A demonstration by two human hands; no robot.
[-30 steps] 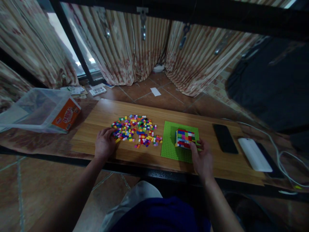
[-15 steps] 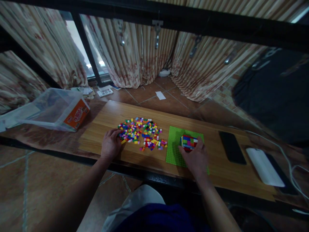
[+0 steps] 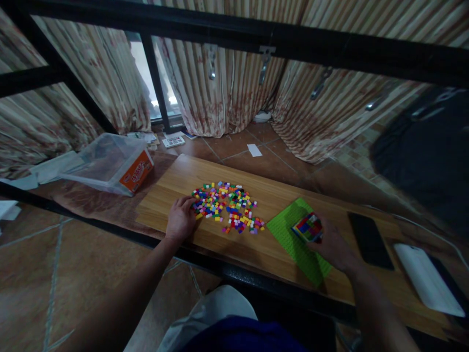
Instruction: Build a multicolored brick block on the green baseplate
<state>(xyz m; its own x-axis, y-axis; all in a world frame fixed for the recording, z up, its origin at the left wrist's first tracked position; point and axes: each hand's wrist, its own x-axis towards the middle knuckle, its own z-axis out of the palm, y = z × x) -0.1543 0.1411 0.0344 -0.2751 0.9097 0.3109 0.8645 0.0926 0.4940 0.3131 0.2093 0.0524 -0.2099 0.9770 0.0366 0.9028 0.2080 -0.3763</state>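
Observation:
At the left end of a pile of small colourful building bricks lies my left hand. Its fingers are loosely bent and rest at the edge of the bricks; its thumb is mostly hidden, and no brick shows clearly in it. My right hand is closed round the right side of a block built of multicoloured bricks. The block sits over a green studded baseplate, which lies turned at an angle on the wooden board. I cannot tell whether the block is pressed onto the studs.
The wooden board carries a dark phone and a white flat device on the right. A clear plastic box with an orange label stands at left. A black frame bar and curtains are beyond.
The baseplate has turned clockwise, with my right hand and the brick block turning along with it. The whole view has shifted a little; my left hand stays by the pile.

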